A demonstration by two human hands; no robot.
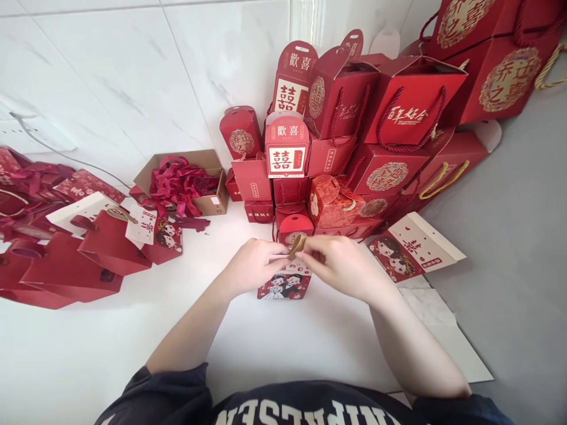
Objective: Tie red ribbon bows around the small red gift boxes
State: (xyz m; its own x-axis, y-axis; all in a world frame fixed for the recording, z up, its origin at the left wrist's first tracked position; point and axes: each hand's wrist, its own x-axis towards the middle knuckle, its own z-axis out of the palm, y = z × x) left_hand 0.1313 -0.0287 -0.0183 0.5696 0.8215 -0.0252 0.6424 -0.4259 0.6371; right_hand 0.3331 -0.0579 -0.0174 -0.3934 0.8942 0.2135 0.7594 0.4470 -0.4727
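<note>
A red and white gift box (284, 287), printed with a cartoon bride and groom, stands upright on the white tabletop in front of me. My left hand (254, 265) is closed at the left of the box's top, its fingers pinching the pale upper edge. From the right, my right hand (339, 262) pinches a gold-brown strip (297, 245) that curls up between both hands. Whether this strip is ribbon or card, I cannot tell. My fingers hide most of the box's top.
Red gift boxes (394, 106) are stacked against the tiled wall. A cardboard box (212, 203) of dark red ribbons (179, 186) stands at back left. More red boxes (71, 268) crowd the left side. A cartoon-printed box (405, 248) lies tilted at right, by the grey surface (509, 254).
</note>
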